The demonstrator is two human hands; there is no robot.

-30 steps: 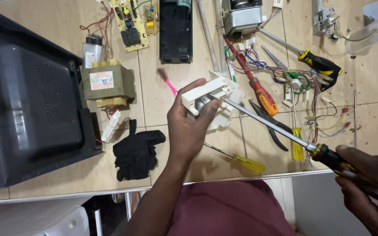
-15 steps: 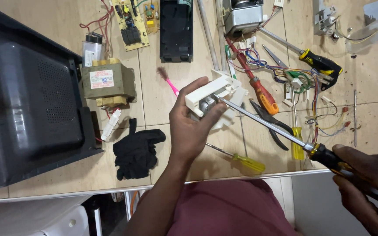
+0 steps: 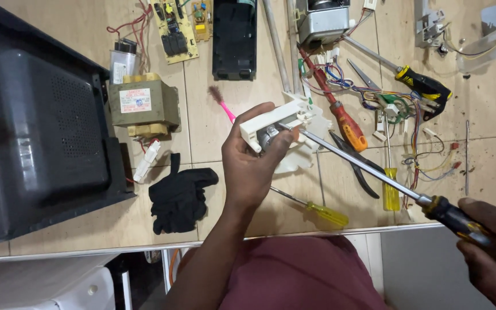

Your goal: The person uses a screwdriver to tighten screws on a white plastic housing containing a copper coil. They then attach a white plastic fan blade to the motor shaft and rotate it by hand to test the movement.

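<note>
Left hand [image 3: 248,166]: closed around a white plastic part [image 3: 279,123], which is held above the tiled surface [image 3: 213,126]; the thumb is pressed beside a grey round piece set in it.
Right hand [image 3: 492,247]: wrapped around the black-and-yellow handle of a long screwdriver [image 3: 368,169].
Screwdriver tip: placed at the grey piece, just beside the left thumb.
Beyond the left hand: red-handled screwdriver [image 3: 340,117], loose coloured wires [image 3: 397,106], pliers [image 3: 354,166].
Below the left hand: small yellow screwdriver [image 3: 317,209].
Left of the left hand: black glove [image 3: 179,195], transformer [image 3: 143,103], dark oven casing [image 3: 35,126].
Risk: the tip could be slipped off and driven into the thumb, as the part is unsupported.
Risk: the plastic could be cracked by levering on so long a shaft.
</note>
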